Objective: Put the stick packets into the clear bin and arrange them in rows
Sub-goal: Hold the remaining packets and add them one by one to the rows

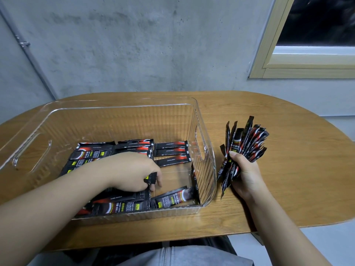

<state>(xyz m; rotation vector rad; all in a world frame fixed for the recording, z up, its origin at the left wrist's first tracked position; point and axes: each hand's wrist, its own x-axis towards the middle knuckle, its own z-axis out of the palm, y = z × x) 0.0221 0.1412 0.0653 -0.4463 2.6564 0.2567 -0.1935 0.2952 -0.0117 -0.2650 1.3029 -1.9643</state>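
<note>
**One bin, two hands, packets uncounted**

One clear bin [201, 120] sits on the counter [288, 169]. Flat stick packets [171, 150] cover its floor in rows; I can't count them. Your left hand [130, 171] is inside, fingers curled on one packet [151, 178]. Your right hand [245, 171], beside the bin's right wall, grips a fanned bundle [245, 141].

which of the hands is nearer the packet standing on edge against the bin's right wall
Left. The left hand is inside the clear bin, just left of that packet; the right hand is outside the wall, gripping a bundle.
</note>
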